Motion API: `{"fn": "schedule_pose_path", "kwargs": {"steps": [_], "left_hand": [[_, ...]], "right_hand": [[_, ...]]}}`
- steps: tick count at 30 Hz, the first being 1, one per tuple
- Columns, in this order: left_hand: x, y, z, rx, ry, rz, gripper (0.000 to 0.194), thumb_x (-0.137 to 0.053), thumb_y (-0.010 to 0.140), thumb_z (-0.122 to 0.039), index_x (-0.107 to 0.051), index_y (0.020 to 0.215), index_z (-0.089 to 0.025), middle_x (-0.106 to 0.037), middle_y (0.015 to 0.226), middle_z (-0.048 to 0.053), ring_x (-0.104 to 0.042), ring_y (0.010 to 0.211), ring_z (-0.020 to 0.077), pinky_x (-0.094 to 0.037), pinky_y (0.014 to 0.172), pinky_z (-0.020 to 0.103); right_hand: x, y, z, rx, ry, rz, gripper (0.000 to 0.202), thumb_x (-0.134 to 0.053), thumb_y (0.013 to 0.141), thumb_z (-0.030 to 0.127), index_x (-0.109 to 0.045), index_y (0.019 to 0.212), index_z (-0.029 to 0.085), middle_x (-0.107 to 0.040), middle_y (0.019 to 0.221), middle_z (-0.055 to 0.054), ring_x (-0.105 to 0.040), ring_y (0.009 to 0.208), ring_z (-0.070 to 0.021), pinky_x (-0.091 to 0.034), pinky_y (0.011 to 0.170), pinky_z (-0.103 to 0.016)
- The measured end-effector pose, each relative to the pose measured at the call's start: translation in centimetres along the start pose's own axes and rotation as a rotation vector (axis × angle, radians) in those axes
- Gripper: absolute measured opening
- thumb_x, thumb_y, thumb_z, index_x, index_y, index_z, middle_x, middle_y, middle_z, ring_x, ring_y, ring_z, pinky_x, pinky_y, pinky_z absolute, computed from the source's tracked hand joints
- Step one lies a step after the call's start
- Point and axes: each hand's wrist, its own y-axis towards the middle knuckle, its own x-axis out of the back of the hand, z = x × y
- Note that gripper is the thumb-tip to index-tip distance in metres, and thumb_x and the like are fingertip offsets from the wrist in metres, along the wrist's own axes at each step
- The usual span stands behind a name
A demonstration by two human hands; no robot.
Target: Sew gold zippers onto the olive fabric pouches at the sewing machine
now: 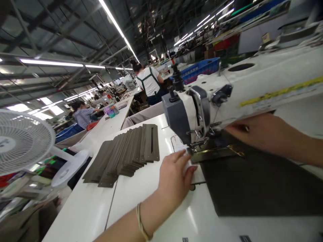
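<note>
A white sewing machine (254,87) stands over the table, its needle area above a dark olive fabric panel (252,185). A zipper with gold-coloured teeth and a metal slider (236,150) lies along the panel's upper part, running under the presser foot. My left hand (174,174) is left of the foot, fingertips at the work's left end, thumb and fingers apart with a gap between them. Behind the machine head, my right hand (254,134) has bent fingers closed on the panel's far edge; the machine arm and fabric partly hide the fingertips.
Slotted olive fabric pieces (126,151) lie in a fanned stack on the white table (141,191), left of the machine. A white fan (20,141) stands at far left. Two people sit or stand at other workstations beyond. A blue crate (199,70) is behind the machine.
</note>
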Motion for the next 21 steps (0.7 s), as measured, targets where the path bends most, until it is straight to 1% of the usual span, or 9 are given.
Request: {"fn": "schedule_pose_path", "kwargs": {"steps": [1, 2, 4, 6, 8, 10, 14, 17, 21], "left_hand": [[-0.2, 0.2, 0.5, -0.028, 0.033, 0.016, 0.016, -0.071, 0.086, -0.019, -0.072, 0.102, -0.017, -0.072, 0.115, 0.013, -0.068, 0.108, 0.0314, -0.058, 0.092, 0.048], [-0.5, 0.5, 0.9, -0.056, 0.053, 0.031, 0.015, -0.071, 0.086, -0.017, -0.073, 0.101, -0.017, -0.073, 0.115, 0.012, -0.067, 0.111, 0.0313, -0.057, 0.095, 0.048], [-1.3, 1.0, 1.1, -0.085, 0.066, 0.046, 0.008, -0.07, 0.087, -0.014, -0.073, 0.093, -0.018, -0.075, 0.108, 0.009, -0.069, 0.108, 0.0281, -0.055, 0.099, 0.047], [-1.9, 1.3, 1.1, -0.093, 0.08, 0.033, 0.007, -0.068, 0.089, -0.014, -0.073, 0.09, -0.018, -0.076, 0.104, 0.009, -0.071, 0.105, 0.0256, -0.053, 0.101, 0.047], [-2.2, 1.3, 1.2, -0.12, 0.074, 0.009, 0.008, -0.066, 0.091, -0.015, -0.073, 0.091, -0.019, -0.076, 0.106, 0.009, -0.071, 0.106, 0.0245, -0.051, 0.103, 0.047], [-2.3, 1.2, 1.4, -0.16, 0.052, -0.01, 0.011, -0.063, 0.093, -0.015, -0.073, 0.095, -0.019, -0.075, 0.11, 0.011, -0.07, 0.108, 0.024, -0.051, 0.104, 0.046], [-2.4, 1.2, 1.8, -0.225, 0.05, -0.017, 0.016, -0.057, 0.096, -0.015, -0.072, 0.098, -0.017, -0.074, 0.112, 0.013, -0.07, 0.109, 0.0247, -0.054, 0.102, 0.044], [-2.4, 1.4, 1.9, -0.262, 0.08, -0.001, 0.017, -0.053, 0.097, -0.014, -0.071, 0.097, -0.015, -0.074, 0.111, 0.014, -0.07, 0.108, 0.0254, -0.054, 0.101, 0.044], [-2.2, 1.6, 2.0, -0.291, 0.11, 0.053, 0.017, -0.052, 0.098, -0.014, -0.069, 0.098, -0.015, -0.074, 0.11, 0.014, -0.069, 0.11, 0.0243, -0.052, 0.104, 0.044]], "right_hand": [[-0.1, -1.0, 1.1, 0.103, -0.052, 0.037, 0.035, -0.052, 0.097, 0.04, -0.065, 0.073, 0.019, -0.062, 0.07, -0.004, -0.061, 0.066, -0.0174, -0.051, 0.066, -0.033], [-0.4, -1.9, 2.1, 0.222, -0.099, 0.067, 0.034, -0.049, 0.099, 0.035, -0.066, 0.073, 0.019, -0.063, 0.069, -0.006, -0.061, 0.066, -0.0186, -0.051, 0.066, -0.034], [-1.4, -3.3, 3.9, 0.432, -0.145, 0.08, 0.03, -0.041, 0.099, 0.021, -0.07, 0.091, 0.017, -0.071, 0.084, -0.01, -0.066, 0.078, -0.0214, -0.054, 0.074, -0.036], [-2.8, -3.9, 4.8, 0.529, -0.134, 0.064, 0.027, -0.042, 0.096, 0.014, -0.069, 0.101, 0.013, -0.073, 0.098, -0.013, -0.069, 0.088, -0.0237, -0.056, 0.08, -0.037], [-3.8, -3.7, 4.8, 0.546, -0.135, 0.084, 0.024, -0.046, 0.092, 0.012, -0.068, 0.102, 0.01, -0.073, 0.103, -0.016, -0.069, 0.092, -0.0256, -0.058, 0.081, -0.039], [-4.2, -3.4, 4.5, 0.533, -0.146, 0.127, 0.024, -0.049, 0.089, 0.011, -0.068, 0.103, 0.01, -0.072, 0.105, -0.016, -0.069, 0.093, -0.0258, -0.059, 0.082, -0.039], [-3.8, -2.6, 4.4, 0.547, -0.129, 0.164, 0.027, -0.045, 0.089, 0.007, -0.07, 0.098, 0.014, -0.074, 0.101, -0.013, -0.07, 0.087, -0.0215, -0.06, 0.08, -0.034], [-3.8, -2.5, 4.6, 0.582, -0.144, 0.136, 0.032, -0.04, 0.089, 0.004, -0.071, 0.091, 0.014, -0.074, 0.098, -0.013, -0.071, 0.083, -0.0206, -0.06, 0.078, -0.033], [-4.0, -2.6, 4.6, 0.574, -0.154, 0.15, 0.034, -0.041, 0.088, 0.004, -0.072, 0.09, 0.015, -0.074, 0.098, -0.011, -0.071, 0.086, -0.0201, -0.06, 0.082, -0.032]]}}
